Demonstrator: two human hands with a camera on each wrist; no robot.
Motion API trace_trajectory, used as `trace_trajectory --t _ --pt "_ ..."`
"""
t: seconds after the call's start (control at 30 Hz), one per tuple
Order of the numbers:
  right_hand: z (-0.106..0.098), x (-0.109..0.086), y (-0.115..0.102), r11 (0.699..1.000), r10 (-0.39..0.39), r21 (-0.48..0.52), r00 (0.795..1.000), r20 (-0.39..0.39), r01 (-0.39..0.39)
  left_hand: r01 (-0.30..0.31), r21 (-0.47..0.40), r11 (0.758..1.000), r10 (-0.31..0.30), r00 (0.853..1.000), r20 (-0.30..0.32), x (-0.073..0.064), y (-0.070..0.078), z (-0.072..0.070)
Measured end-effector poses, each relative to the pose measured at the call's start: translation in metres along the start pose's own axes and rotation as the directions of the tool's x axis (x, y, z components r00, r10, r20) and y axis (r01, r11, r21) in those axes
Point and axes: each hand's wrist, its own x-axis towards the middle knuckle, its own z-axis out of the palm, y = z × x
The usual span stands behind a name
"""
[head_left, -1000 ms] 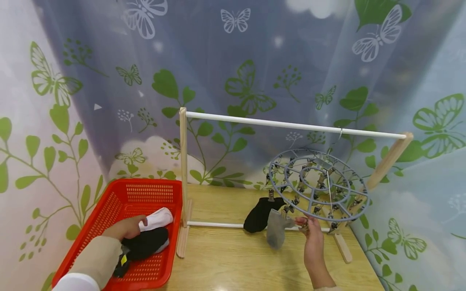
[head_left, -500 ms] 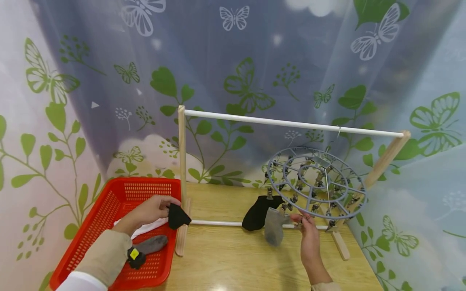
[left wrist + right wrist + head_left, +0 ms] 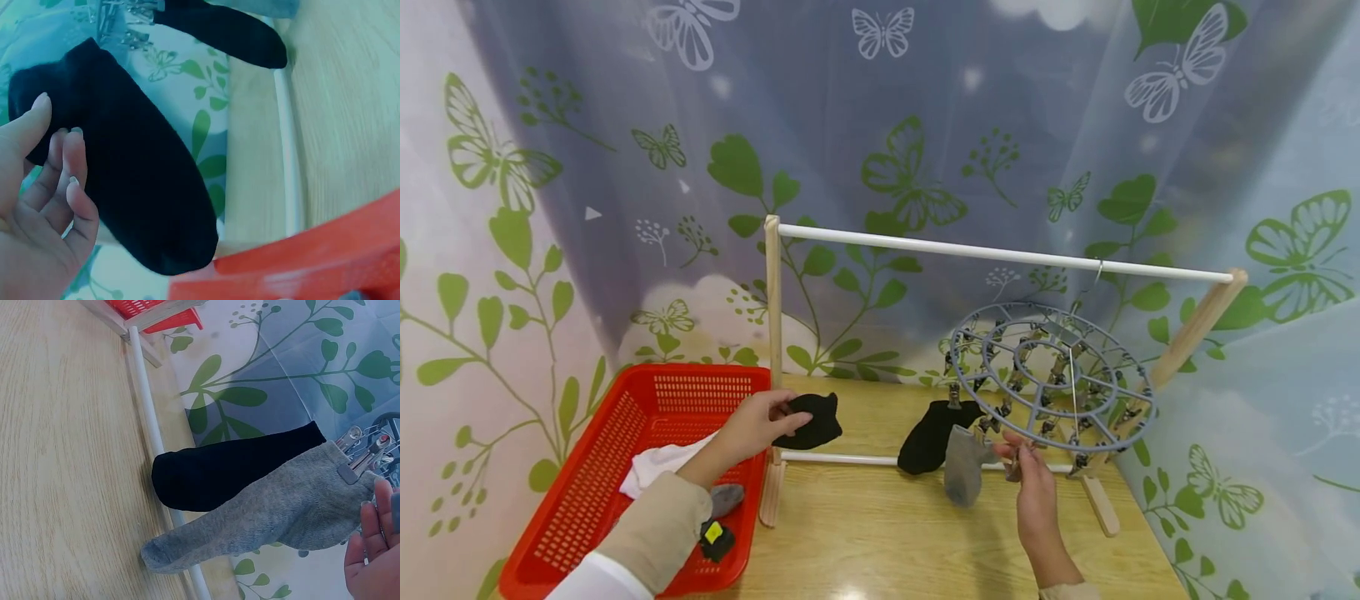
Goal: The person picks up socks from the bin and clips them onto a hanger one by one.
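Note:
My left hand [image 3: 752, 429] pinches a black sock [image 3: 137, 169] by its opening, thumb on top; its toe points away from the fingers in the left wrist view. It is just right of the rack's left post. My right hand [image 3: 1039, 500] is at the front rim of a grey round clip hanger [image 3: 1042, 402], pinching one of its metal clips [image 3: 1013, 468]. Left of that hand, a grey sock [image 3: 281, 506] and another black sock [image 3: 231, 465] hang from neighbouring clips. The right wrist view shows only part of the right fingers [image 3: 375, 540].
The hanger hooks over the white top rail [image 3: 925, 244] of a wooden-post rack, whose lower bar runs behind the hanging socks. At left stands a red basket [image 3: 580, 454] with a white sock [image 3: 658, 467], a grey sock [image 3: 726, 500] and a dark bundle with a yellow tag [image 3: 713, 533].
My left hand has picked the black sock up out of the basket and carried it right, past the left post. The right hand has stayed at the hanger's rim.

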Motion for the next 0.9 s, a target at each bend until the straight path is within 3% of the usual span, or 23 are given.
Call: trace_trajectory --t 0.3,0.4,0.57,0.7,0.9 --pt "-0.001 0.001 0.001 0.995 0.04 -0.084 0.996 -0.074 -0.046 -0.079 0.142 0.987 0.089 0.994 -0.068 0.006 0.003 0.023" --pt "-0.002 0.0 0.001 0.995 0.024 -0.097 0.996 -0.082 -0.032 -0.058 0.146 0.988 0.074 0.991 -0.107 0.008 0.006 0.03" --pt "-0.001 -0.001 0.0 0.999 0.002 -0.041 0.997 -0.08 -0.005 -0.005 0.08 0.997 0.018 0.987 -0.162 0.012 0.011 0.041" --pt "-0.001 -0.002 -0.001 1.0 0.014 -0.008 0.998 -0.061 -0.014 0.026 0.045 0.999 -0.019 0.989 -0.148 0.013 0.013 0.051" --pt "0.0 -0.002 -0.001 1.0 0.028 -0.007 0.998 -0.049 -0.028 0.048 -0.032 0.998 -0.05 0.997 -0.063 0.012 0.016 0.065"
